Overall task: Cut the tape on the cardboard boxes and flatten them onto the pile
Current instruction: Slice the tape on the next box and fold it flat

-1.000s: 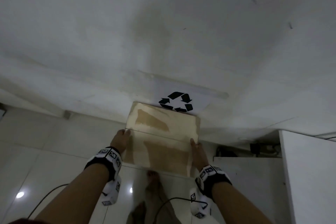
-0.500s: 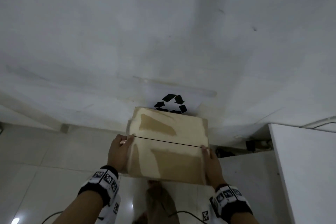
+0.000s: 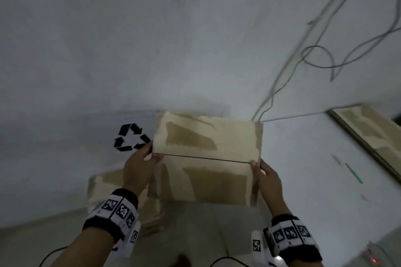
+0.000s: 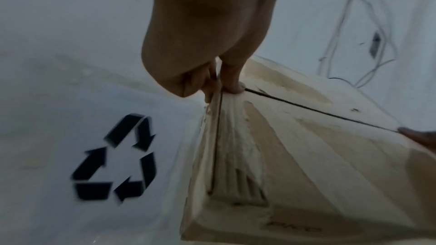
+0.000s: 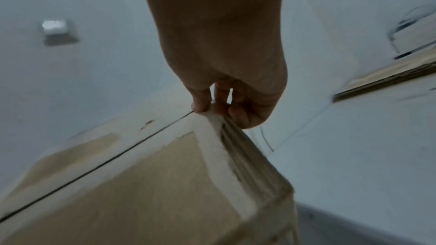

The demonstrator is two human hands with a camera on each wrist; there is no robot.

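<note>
Cardboard box (image 3: 208, 158) hung in the air between both hands, its top seam running from nine to three o'clock. Left hand (image 3: 138, 169) pinched the nine o'clock end of the seam; right hand (image 3: 268, 178) pinched the three o'clock end. A recycling sign (image 3: 131, 140) showed at ten o'clock, with flattened cardboard (image 3: 104, 186) lower at eight.

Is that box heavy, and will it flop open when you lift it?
Probably light: each hand holds the box by a side edge. Its top flaps are split, so they might flop open.
</note>
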